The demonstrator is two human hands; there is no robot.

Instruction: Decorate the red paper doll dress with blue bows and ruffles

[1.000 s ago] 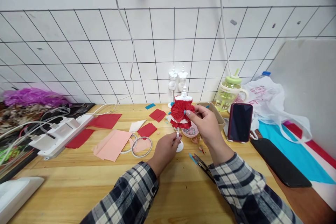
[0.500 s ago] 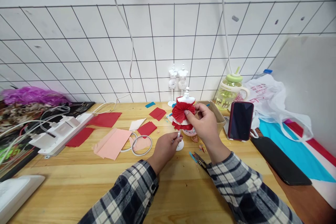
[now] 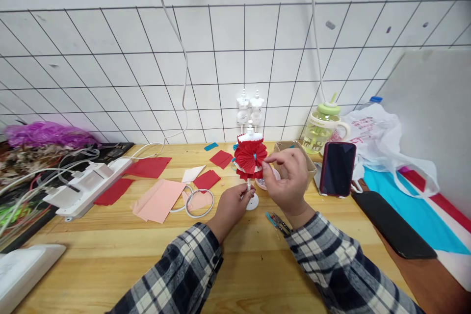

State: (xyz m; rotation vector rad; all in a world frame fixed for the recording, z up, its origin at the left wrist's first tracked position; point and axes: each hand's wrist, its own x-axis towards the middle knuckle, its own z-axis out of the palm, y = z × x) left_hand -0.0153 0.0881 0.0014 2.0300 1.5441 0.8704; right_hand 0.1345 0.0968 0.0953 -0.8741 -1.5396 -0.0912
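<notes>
A small white dress form (image 3: pixel 250 130) stands upright before me, dressed in red pleated crepe paper (image 3: pixel 252 154) with a pale blue bit at its centre. White ruffles show above and below the pleats. Under the skirt, my left hand (image 3: pixel 235 201) is closed round the stand's thin white pole, just above its round base (image 3: pixel 252 202). At the right side, the thumb and forefinger of my right hand (image 3: pixel 289 171) pinch the outer edge of the red pleats. Behind that hand, a small bowl (image 3: pixel 262 184) is partly hidden.
Two bare white dress forms (image 3: pixel 243 108) stand at the wall. Red paper squares (image 3: pixel 206 180), peach paper (image 3: pixel 162 198) and two rings (image 3: pixel 199 203) lie left. Thread snips (image 3: pixel 281 224) lie near my right wrist. A cardboard box (image 3: pixel 311 169), a phone (image 3: pixel 337 169) and a jug (image 3: pixel 322 130) stand right.
The dress form has shifted slightly left and turned, so the pleats' blue centre now shows. My right hand has moved from the middle of the pleats to their right edge.
</notes>
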